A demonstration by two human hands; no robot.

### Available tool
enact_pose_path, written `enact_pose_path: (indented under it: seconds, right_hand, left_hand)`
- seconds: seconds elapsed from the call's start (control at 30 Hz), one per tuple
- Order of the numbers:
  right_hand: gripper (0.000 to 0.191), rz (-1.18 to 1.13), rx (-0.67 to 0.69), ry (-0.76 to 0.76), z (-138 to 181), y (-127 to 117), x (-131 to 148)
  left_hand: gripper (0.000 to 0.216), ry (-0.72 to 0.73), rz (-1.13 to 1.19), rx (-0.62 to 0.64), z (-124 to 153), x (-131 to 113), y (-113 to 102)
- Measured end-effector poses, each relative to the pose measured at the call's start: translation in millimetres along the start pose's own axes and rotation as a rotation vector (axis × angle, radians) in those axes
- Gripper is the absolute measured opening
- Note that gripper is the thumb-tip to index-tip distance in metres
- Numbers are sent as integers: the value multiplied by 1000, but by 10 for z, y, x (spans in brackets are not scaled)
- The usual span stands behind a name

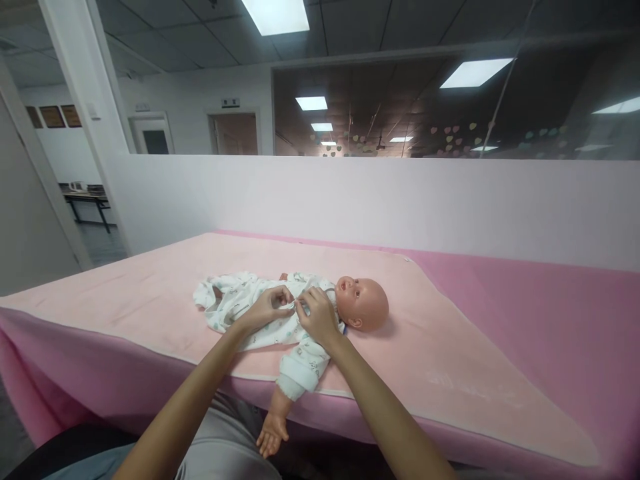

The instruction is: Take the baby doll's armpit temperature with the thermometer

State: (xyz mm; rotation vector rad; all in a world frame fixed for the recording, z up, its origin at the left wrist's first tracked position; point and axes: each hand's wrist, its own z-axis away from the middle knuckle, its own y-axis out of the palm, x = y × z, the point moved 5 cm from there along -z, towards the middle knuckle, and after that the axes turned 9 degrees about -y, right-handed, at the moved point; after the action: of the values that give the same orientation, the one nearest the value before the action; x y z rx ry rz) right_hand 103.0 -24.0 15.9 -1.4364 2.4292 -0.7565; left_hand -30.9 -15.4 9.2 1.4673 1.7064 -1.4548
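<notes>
Head view, doll's outfit (275,335), beneath both hands (267,308) (320,317)

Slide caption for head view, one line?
Left hand and right hand at the front of a printed outfit worn by a doll on a peach mat.

The one camera sits up on the head and looks forward and down. It sees the left hand (273,305), right hand (317,315) and doll (279,335) from close above, just below the middle. Past the pink desk (450,353), the wall (350,200) and ceiling lights (277,16) show farther off.
</notes>
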Motion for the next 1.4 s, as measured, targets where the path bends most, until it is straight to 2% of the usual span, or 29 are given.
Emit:
enact_pose_path:
  seconds: [0.27, 0.5, 0.8, 1.13, 1.4]
  right_hand:
    - [10, 6, 20, 13, 7, 10, -6]
    - [10, 32, 46, 12, 2, 29, -17]
    - [10, 14, 42, -1, 7, 29, -8]
    - [4, -48, 17, -3, 3, -20, 22]
    - [15, -23, 68, -20, 4, 7, 25]
  left_hand:
    - [16, -3, 89, 50, 21, -55, -23]
    - [14, -11, 144, 69, 1, -1, -17]
    - [15, -61, 113, 49, -4, 6, -17]
    - [6, -23, 116, 47, 16, -25, -26]
    - [15, 25, 52, 20, -4, -5, -30]
